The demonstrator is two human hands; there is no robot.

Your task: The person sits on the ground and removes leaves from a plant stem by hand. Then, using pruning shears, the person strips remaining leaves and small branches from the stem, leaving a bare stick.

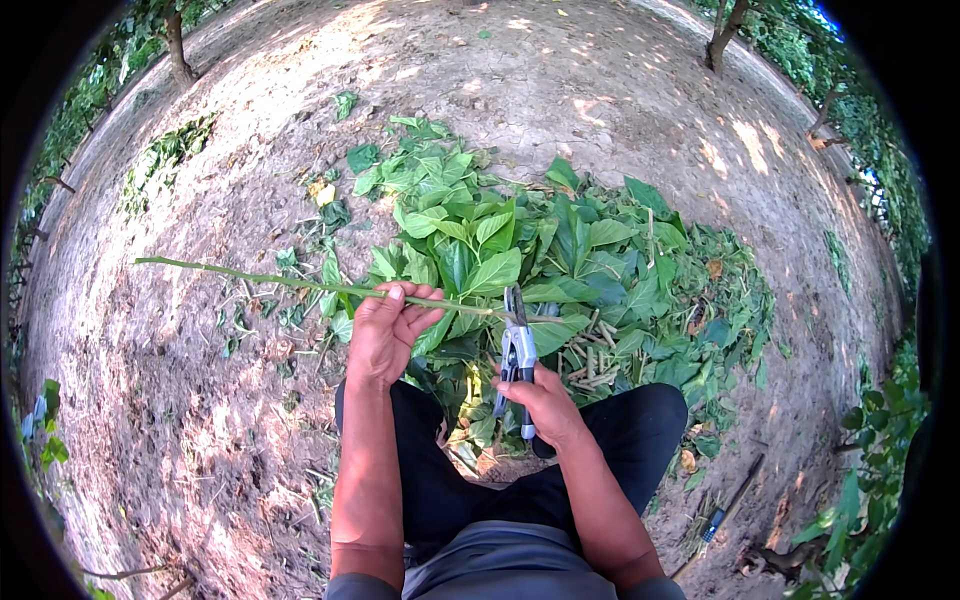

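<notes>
My left hand (388, 328) pinches a long green stem (270, 280) that reaches out to the left and is stripped of leaves. The stem's right end lies between the blades of a pair of pruning shears (518, 350). My right hand (545, 400) is wrapped round the shears' grey and dark handles, with the blades pointing away from me. Just beyond both hands spreads a heap of green leaves (590, 235). Short cut stem pieces (597, 362) lie in a small pile to the right of the shears.
Bare, sun-dappled soil (200, 400) surrounds the heap. A smaller leaf clump (165, 160) lies far left. A thin dark stick-like tool (735, 495) rests on the ground at right. Tree trunks (178, 50) stand at the far edge, and leafy branches (870, 500) hang at lower right.
</notes>
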